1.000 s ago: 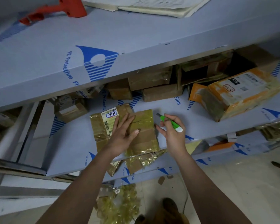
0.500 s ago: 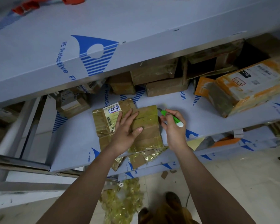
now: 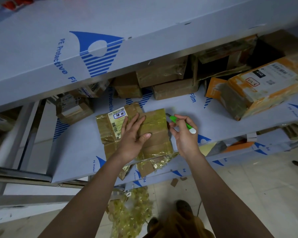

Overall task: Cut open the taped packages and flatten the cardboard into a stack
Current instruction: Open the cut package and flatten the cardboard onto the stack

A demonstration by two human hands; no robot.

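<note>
I am looking down at a metal shelving unit whose shelves are covered in pale blue-grey protective film printed with blue logos. Below me is a floor of light beige tiles. The light is dim and cool, with dark shadow under the upper shelf.

Brown flattened cardboard package w/ glossy yellow-olive tape bands, plus a white shipping label w/ blue box, black barcode. Green-bodied, white-capped utility knife; pale blue-grey film-covered shelf printed w/ blue striped triangle logos & blue lettering. Orange-and-white taped box at right w/ black patch, crumpled yellow tape scraps on beige floor tiles.
</note>
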